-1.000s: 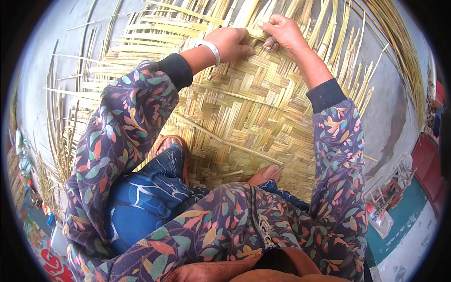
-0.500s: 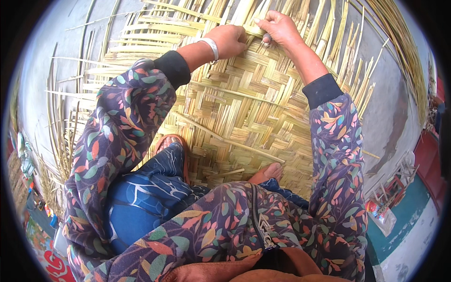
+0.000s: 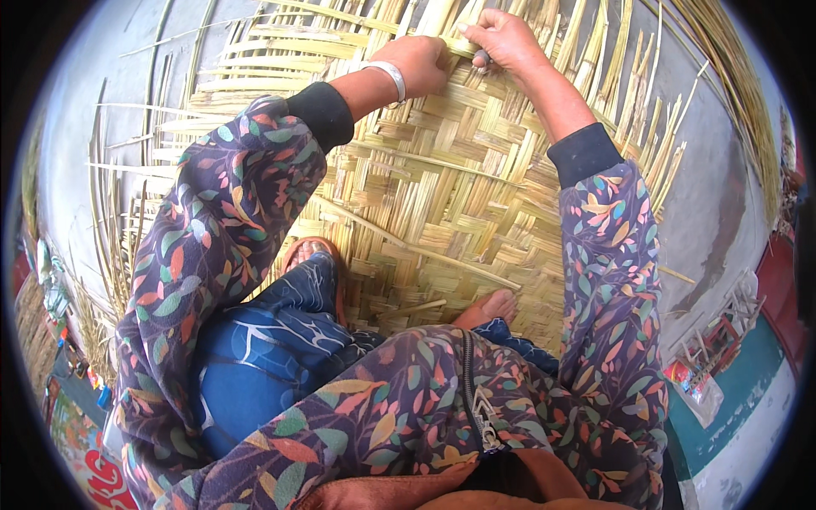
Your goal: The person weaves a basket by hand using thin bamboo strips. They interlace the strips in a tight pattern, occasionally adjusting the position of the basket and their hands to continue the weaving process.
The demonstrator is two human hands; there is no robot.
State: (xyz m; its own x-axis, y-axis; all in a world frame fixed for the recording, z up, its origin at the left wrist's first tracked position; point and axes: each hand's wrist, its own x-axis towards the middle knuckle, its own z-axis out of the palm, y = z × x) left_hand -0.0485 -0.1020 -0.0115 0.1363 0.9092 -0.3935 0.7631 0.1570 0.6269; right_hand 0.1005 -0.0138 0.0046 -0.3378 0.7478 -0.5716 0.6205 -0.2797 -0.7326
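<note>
Nearest you, at six o'clock, your knees fill the lower picture: blue patterned cloth on the left leg, leaf-print fabric across the lap. Two feet rest on the woven bamboo mat [image 3: 450, 195]: a sandalled one [image 3: 316, 255] at about nine o'clock of centre, a bare one [image 3: 489, 308] just below centre. One loose bamboo splint [image 3: 416, 248] lies slantwise across the weave just above the feet.

Your two leaf-print sleeves, each with a dark cuff, reach up toward twelve o'clock and cover part of the mat on either side. A single pale bangle [image 3: 387, 76] circles your left wrist.

At the mat's far edge, around twelve o'clock, your left hand [image 3: 421, 64] presses down on the weave with fingers curled over a flat strip. Your right hand [image 3: 501, 38], just beside it at one o'clock, is pinched shut on a strip end [image 3: 459, 47] at the unfinished border.

Beyond, unwoven strips [image 3: 629, 110] fan out over the grey concrete floor [image 3: 110, 93] from ten round to three o'clock, too many to count.
</note>
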